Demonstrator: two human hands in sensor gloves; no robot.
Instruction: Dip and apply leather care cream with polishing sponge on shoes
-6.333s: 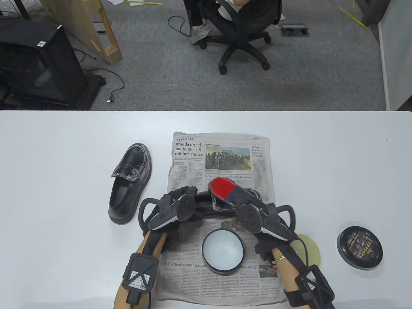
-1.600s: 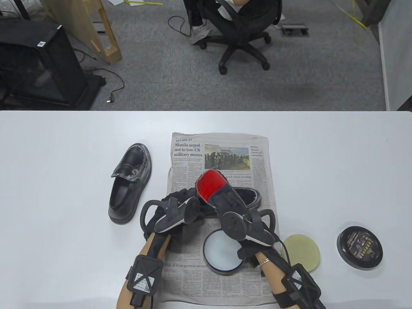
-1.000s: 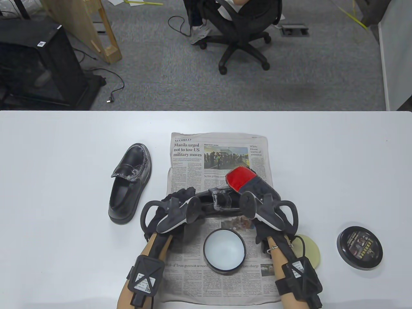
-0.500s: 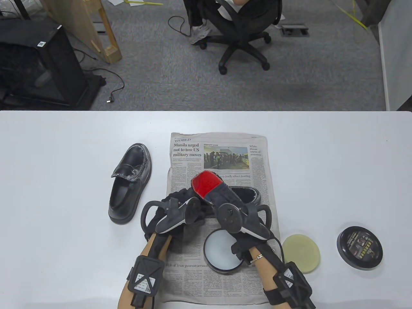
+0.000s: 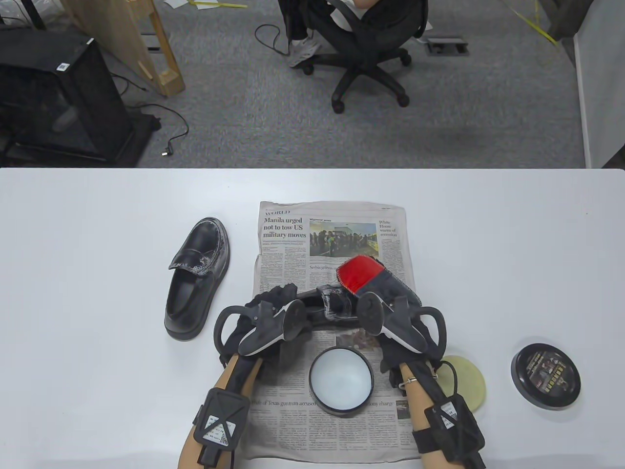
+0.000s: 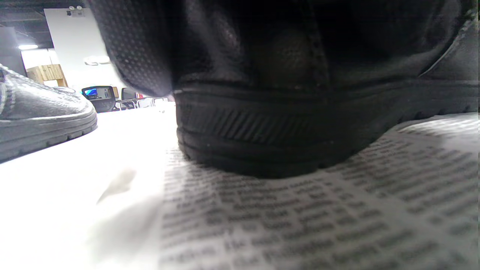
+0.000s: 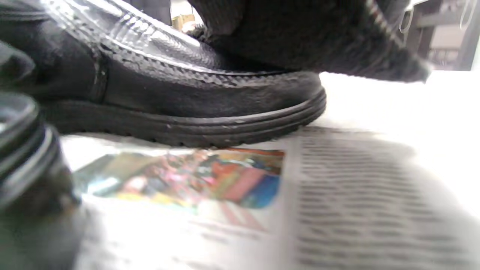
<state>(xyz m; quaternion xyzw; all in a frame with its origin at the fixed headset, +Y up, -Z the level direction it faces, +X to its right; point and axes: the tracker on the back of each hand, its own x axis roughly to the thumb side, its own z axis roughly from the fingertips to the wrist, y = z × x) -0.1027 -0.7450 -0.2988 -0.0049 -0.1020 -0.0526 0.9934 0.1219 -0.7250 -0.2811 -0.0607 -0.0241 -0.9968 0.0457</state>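
Note:
A black loafer (image 5: 332, 304) lies across the newspaper (image 5: 332, 229), streaked with white cream. My left hand (image 5: 274, 302) grips its heel end; the left wrist view shows the heel (image 6: 262, 123) close up. My right hand (image 5: 377, 289) holds a red and grey polishing mitt (image 5: 362, 271) on the toe end, fingers hidden under it. The right wrist view shows the toe (image 7: 187, 105) with the mitt (image 7: 300, 33) above it. The open cream jar (image 5: 340, 380) stands just in front of the shoe. The round yellow sponge (image 5: 471, 378) lies untouched at the right, partly behind my right forearm.
A second black loafer (image 5: 197, 276), also streaked with cream, stands left of the newspaper on the white table (image 5: 97, 293). The jar's black lid (image 5: 545, 376) lies at the far right. The jar's rim (image 7: 22, 150) shows close at the left of the right wrist view.
My right hand with the mitt has swept from the shoe's middle to its toe end, part of a back-and-forth rub. My left hand has stayed on the heel.

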